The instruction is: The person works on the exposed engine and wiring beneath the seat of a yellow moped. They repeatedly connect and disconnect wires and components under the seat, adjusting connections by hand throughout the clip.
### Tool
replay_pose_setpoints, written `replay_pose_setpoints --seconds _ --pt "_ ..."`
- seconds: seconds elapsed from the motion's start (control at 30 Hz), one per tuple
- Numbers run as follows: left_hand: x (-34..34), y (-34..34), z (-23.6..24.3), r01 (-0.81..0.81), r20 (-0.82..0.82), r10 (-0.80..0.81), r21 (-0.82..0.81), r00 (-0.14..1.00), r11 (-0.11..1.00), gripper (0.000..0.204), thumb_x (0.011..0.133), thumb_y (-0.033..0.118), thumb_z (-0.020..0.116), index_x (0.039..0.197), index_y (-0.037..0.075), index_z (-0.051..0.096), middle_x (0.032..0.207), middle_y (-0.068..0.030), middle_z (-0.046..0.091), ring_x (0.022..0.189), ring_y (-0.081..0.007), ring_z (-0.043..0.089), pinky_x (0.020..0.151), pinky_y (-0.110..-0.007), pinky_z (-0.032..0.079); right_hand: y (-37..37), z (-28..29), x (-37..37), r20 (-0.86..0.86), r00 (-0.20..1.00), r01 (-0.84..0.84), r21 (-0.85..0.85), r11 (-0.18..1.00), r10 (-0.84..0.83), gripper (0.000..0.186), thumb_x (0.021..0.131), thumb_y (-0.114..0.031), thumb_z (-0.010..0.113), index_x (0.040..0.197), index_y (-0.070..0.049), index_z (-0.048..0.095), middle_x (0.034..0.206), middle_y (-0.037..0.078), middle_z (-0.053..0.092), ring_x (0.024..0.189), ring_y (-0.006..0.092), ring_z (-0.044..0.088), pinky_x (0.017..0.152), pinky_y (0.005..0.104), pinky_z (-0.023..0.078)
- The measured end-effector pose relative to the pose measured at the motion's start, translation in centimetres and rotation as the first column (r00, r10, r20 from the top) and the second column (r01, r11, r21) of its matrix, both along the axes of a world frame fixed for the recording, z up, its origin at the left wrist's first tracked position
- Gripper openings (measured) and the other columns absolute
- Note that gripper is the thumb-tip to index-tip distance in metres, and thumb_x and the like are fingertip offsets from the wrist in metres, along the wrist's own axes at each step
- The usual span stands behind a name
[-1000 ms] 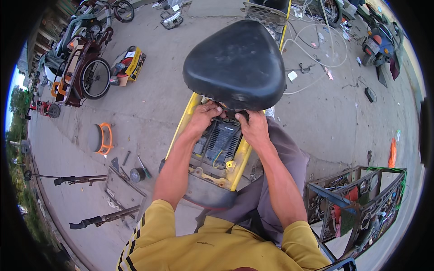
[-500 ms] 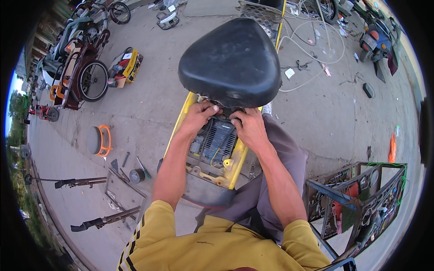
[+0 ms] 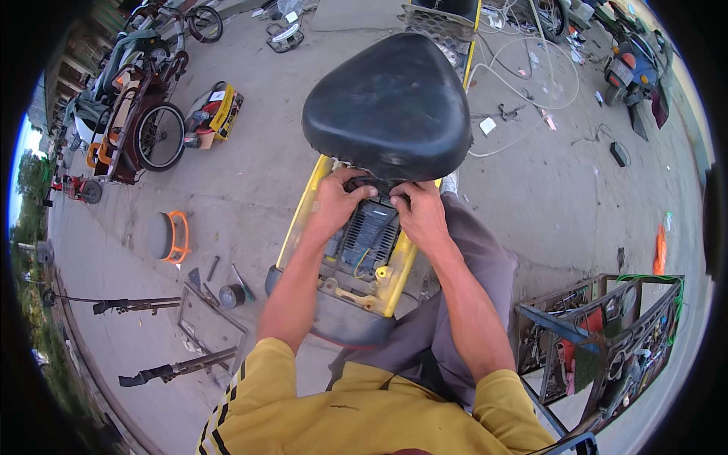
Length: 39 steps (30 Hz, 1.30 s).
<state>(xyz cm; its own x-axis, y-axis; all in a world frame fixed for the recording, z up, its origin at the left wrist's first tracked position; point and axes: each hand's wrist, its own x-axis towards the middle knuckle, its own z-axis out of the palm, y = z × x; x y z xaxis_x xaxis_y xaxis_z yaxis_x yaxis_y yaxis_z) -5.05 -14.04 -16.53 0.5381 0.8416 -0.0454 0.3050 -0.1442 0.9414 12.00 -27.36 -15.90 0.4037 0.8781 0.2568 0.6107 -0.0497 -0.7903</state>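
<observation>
A wide black saddle (image 3: 390,106) sits over the yellow frame (image 3: 396,284) of a small vehicle. Just below its rear edge, my left hand (image 3: 339,201) is closed, with thumb and fingers pinched at black wiring (image 3: 373,184). Across from it, my right hand (image 3: 419,211) also pinches at this dark wiring, fingers curled. The saddle's shadow and my fingers hide the exact grip points. Right below my hands lies a finned black controller box (image 3: 369,235) with a yellow-green wire on it, set between the frame rails.
To the left are an orange-legged stool (image 3: 177,236), a dark round can (image 3: 231,296) and hand tools. A metal rack full of tools (image 3: 599,341) stands at my right. Farther off are a cargo tricycle (image 3: 144,129), a scooter (image 3: 633,68) and a loose pale hose (image 3: 523,144).
My left hand has turned slightly and its thumb has moved right, closer to my right hand. The black wiring between the fingertips now shows more. My right hand has shifted only a little.
</observation>
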Motion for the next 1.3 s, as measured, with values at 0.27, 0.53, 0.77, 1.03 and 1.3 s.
replay_pose_setpoints --seconds 0.27,0.53,0.77,1.03,1.3 --pt "-1.8 1.5 2.0 0.159 0.355 -0.018 -0.373 0.935 0.914 0.026 0.098 0.005 0.08 0.121 -0.004 0.07 0.111 -0.0132 0.08 0.087 -0.014 0.072 0.079 -0.028 0.057 0.0 0.7 0.1 -0.003 0.997 0.074 -0.014 0.997 -0.074 0.036 0.092 -0.011 0.081 0.126 -0.002 0.073 0.134 0.025 0.065 0.126 0.0465 0.064 0.106 0.0524 0.052" --pt "-0.3 1.3 -0.2 0.033 0.077 -0.028 -0.07 0.997 0.997 0.017 0.093 0.005 0.088 0.105 0.0 0.077 0.094 -0.0006 0.073 0.085 -0.0094 0.066 0.078 -0.028 0.054 -0.5 2.1 -0.7 0.307 0.951 -0.054 0.017 0.998 0.046 0.03 0.087 -0.015 0.086 0.114 -0.007 0.076 0.124 0.015 0.067 0.119 0.0409 0.064 0.102 0.0503 0.053" --pt "-1.3 1.5 -0.7 0.117 0.006 -0.12 0.182 0.993 0.976 0.016 0.098 0.007 0.08 0.108 -0.005 0.08 0.121 -0.0081 0.07 0.099 -0.0193 0.069 0.086 -0.035 0.056 0.5 0.5 -0.9 0.21 0.977 0.012 0.046 0.999 -0.022 0.023 0.087 -0.01 0.082 0.109 -0.006 0.075 0.115 0.017 0.069 0.117 0.0421 0.063 0.101 0.052 0.051" --pt "-2.0 0.3 2.7 0.216 -0.185 -0.167 0.289 0.968 0.933 0.027 0.103 0.015 0.068 0.114 -0.008 0.078 0.13 -0.0177 0.064 0.118 -0.0369 0.066 0.097 -0.046 0.053 -1.2 1.9 2.2 0.014 0.999 0.046 -0.036 0.998 -0.046 0.014 0.091 -0.002 0.076 0.106 -0.003 0.078 0.115 0.016 0.07 0.114 0.0382 0.065 0.098 0.0482 0.054" --pt "-1.8 0.2 3.0 0.296 -0.182 -0.261 0.203 0.948 0.933 0.033 0.095 0.013 0.066 0.118 -0.006 0.078 0.138 -0.0177 0.059 0.129 -0.0369 0.063 0.108 -0.045 0.051 -2.2 1.2 2.4 0.279 0.959 -0.03 -0.079 0.996 0.052 0.023 0.09 -0.003 0.074 0.109 -0.009 0.084 0.124 0.01 0.065 0.118 0.0352 0.061 0.101 0.0499 0.05"
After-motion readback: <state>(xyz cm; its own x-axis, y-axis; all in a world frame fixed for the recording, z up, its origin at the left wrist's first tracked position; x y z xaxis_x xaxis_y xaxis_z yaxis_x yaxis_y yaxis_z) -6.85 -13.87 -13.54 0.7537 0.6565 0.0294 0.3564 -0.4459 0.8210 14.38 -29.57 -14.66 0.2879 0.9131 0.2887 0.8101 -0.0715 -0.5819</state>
